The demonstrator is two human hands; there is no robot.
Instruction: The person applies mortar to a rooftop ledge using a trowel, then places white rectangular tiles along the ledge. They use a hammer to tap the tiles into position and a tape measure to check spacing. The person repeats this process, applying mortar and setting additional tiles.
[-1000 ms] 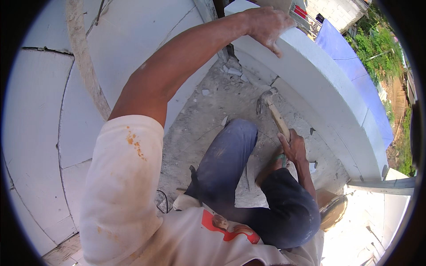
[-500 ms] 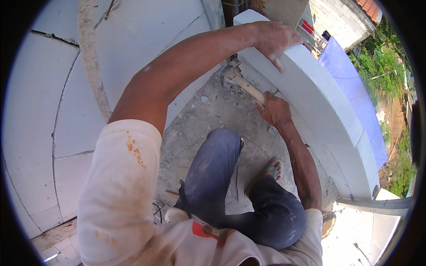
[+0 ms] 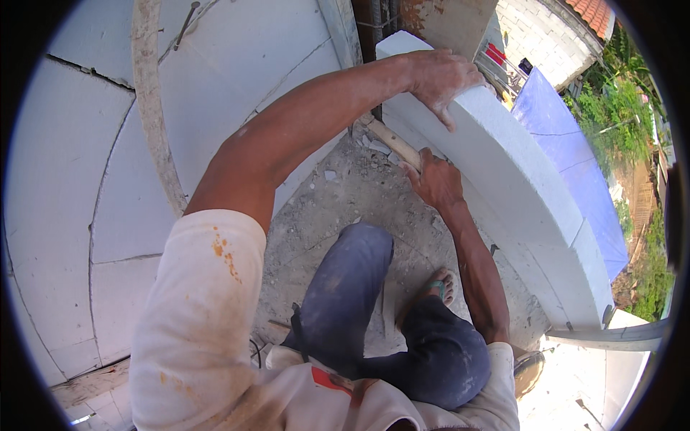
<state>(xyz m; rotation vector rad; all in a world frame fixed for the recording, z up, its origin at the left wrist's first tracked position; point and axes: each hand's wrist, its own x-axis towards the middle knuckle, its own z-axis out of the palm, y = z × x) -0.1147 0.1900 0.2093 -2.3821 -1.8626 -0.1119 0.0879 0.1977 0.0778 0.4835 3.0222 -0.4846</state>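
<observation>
My left hand (image 3: 444, 77) reaches across and clasps the top of a white wall block (image 3: 496, 126), fingers over the far side and thumb down the near face. My right hand (image 3: 438, 179) is closed around the wooden handle of a hammer (image 3: 392, 141), low beside the inner face of the block wall. The hammer's head is hidden behind my left forearm. Grey rubble and chips (image 3: 330, 174) lie on the rough floor near the hammer.
A tall wall of white blocks (image 3: 50, 194) with dark joints stands at the left, a curved grey strip (image 3: 149, 93) against it. Beyond the low wall hangs a blue tarp (image 3: 557, 144), with greenery further out. My bent knees and sandalled foot (image 3: 444, 286) take up the floor.
The hammer's head, visible beside the block before, is now behind my left forearm. My right hand has shifted slightly left and farther in. My left hand stays on the block.
</observation>
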